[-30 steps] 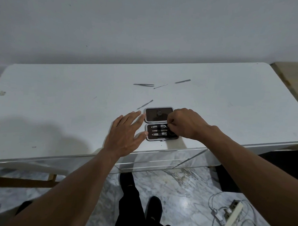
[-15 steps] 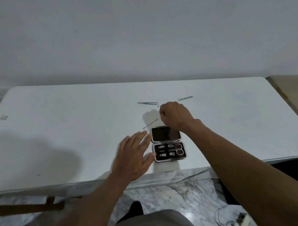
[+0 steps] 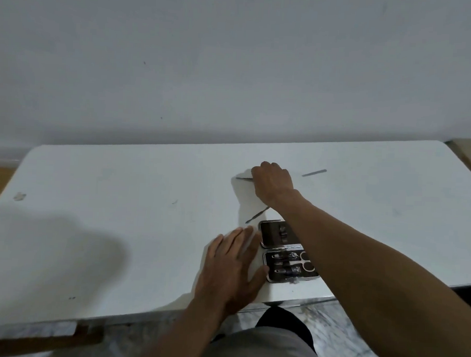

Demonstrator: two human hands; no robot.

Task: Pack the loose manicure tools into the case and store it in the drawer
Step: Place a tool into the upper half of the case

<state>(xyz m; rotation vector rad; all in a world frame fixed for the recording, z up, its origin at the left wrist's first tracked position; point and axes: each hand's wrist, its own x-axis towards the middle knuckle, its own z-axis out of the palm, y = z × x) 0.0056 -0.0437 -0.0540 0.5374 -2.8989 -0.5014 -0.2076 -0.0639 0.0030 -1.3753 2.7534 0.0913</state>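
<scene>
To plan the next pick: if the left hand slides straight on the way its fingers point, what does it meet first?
Probably the thin grey metal tool lying diagonally; the left hand points up-right, beside the open dark case, which it may graze.

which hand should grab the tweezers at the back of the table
Right. The right hand is already at the tweezers, fingers curled over one end. The left hand lies flat beside the open case, steadying it.

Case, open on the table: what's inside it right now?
The case lies open. Its near half holds scissors and a few strapped-in tools; which ones is too small to tell. The right forearm covers part of the far half, so what lies under it is hidden.
</scene>
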